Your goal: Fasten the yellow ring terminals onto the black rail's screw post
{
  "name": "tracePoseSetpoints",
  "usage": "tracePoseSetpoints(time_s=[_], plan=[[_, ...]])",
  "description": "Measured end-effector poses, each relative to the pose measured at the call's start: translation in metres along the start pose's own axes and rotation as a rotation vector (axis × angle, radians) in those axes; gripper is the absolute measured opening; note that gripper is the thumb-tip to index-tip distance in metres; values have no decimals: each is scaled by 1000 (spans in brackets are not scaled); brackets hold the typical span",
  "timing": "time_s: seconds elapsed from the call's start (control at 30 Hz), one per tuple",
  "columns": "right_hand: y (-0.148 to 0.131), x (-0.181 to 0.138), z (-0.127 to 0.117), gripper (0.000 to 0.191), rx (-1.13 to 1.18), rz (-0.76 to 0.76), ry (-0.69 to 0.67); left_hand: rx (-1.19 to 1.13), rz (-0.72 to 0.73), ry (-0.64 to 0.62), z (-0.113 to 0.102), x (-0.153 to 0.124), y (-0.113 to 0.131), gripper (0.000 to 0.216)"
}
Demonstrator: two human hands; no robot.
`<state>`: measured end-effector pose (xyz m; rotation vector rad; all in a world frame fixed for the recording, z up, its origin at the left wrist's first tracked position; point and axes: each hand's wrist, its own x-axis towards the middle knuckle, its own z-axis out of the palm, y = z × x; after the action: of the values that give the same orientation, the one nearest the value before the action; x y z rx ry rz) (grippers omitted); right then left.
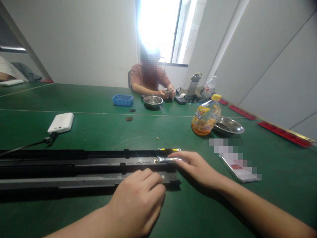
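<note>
Our left hand [139, 198] curls over the near rail [81, 182]; we cannot tell whether it grips anything. Farther and to its right, our right hand [196, 164] pinches the wrench [167, 159], which lies along the far rail [104, 161], its head left of the grip, at a nut [156, 160].

Blue basket [123, 102] near a steel bowl [153, 103], white device [61, 122] leftward, yellow-capped bottle [205, 118] rightward.
</note>
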<state>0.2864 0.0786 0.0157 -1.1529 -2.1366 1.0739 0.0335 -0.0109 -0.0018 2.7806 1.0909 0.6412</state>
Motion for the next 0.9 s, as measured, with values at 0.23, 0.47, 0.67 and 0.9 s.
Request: tracePoseSetpoints(time_s=[0.23, 0.47, 0.67, 0.9], plan=[[2, 1, 1, 31, -16, -8, -2, -8, -7, -28, 0, 0, 0, 12], [0, 1, 1, 31, -7, 2, -2, -24, -14, -31, 2, -1, -1, 12], [4, 1, 1, 30, -5, -2, -4, -26, -10, -36, 1, -1, -1, 11], [4, 1, -1, 30, 10, -5, 1, -34, -15, -29, 2, -1, -1, 11]])
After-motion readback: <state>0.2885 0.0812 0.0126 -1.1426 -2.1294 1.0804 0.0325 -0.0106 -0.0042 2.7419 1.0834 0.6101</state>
